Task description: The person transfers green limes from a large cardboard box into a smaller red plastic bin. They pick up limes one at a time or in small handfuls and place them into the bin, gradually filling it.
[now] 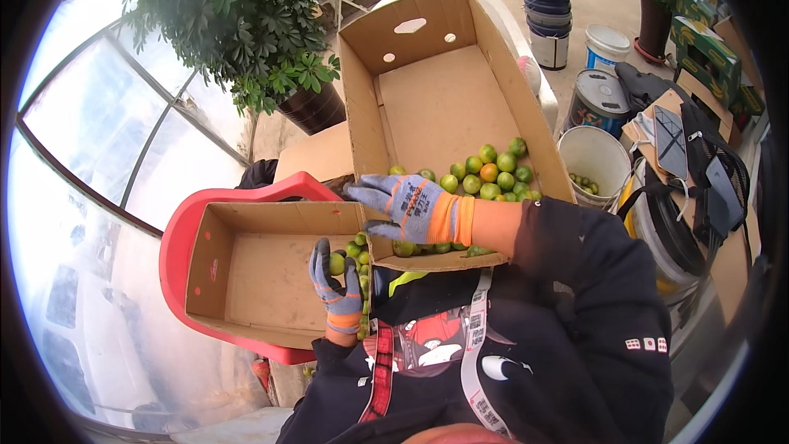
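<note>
My left hand (338, 287), in a grey work glove with an orange cuff, pinches a green citrus fruit (336, 264) between thumb and fingers. It is inside the smaller cardboard box (271, 277), by a row of green fruits (363, 287) along that box's right wall. My right hand (413, 206), gloved alike, reaches leftward over the near end of the larger cardboard box (437, 105). Its fingers are stretched and apart, with no fruit seen in them; the palm side is hidden. Green citrus fruits (490, 191), one of them orange, lie behind my right forearm in the larger box.
A red plastic chair (172, 253) holds the smaller box; a white chair (536, 61) is under the larger one. To the right are a white bucket (595, 154) with small green fruits inside, stacked buckets (545, 18) and a phone (670, 142). A potted plant (311, 102) stands ahead left.
</note>
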### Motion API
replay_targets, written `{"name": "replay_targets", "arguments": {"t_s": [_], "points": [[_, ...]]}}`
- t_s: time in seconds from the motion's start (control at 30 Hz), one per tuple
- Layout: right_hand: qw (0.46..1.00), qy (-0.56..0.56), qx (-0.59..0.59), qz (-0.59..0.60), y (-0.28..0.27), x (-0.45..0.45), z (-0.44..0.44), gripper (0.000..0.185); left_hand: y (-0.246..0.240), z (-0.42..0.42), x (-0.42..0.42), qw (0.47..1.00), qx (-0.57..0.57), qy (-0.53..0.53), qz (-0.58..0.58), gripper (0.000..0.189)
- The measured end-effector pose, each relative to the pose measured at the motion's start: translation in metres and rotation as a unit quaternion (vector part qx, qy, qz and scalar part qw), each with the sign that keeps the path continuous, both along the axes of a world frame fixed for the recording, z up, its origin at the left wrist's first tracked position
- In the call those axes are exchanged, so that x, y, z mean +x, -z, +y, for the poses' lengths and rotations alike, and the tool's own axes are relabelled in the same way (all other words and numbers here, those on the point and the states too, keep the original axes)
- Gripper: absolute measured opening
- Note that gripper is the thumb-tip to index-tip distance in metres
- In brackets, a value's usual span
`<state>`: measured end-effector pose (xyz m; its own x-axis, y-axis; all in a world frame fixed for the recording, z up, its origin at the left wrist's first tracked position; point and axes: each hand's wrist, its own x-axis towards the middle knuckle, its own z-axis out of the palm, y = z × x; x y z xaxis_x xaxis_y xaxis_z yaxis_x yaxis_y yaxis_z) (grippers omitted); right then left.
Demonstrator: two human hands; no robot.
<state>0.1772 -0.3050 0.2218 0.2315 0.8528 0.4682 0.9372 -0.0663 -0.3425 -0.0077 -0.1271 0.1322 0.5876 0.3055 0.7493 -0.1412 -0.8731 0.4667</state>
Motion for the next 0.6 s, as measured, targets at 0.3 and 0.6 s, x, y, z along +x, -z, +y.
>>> {"name": "replay_targets", "arguments": {"t_s": [0.3,0.6], "points": [[0.926,0.123,-0.354,-0.035,0.044,0.041,-0.011,0.066,0.118,0.076,-0.05,0.848,-0.018,-0.132,0.513,0.058],[0.891,0.151,-0.412,-0.112,0.066,0.057,0.001,0.03,0.114,0.069,-0.043,0.847,-0.044,-0.047,0.528,0.051]]}}
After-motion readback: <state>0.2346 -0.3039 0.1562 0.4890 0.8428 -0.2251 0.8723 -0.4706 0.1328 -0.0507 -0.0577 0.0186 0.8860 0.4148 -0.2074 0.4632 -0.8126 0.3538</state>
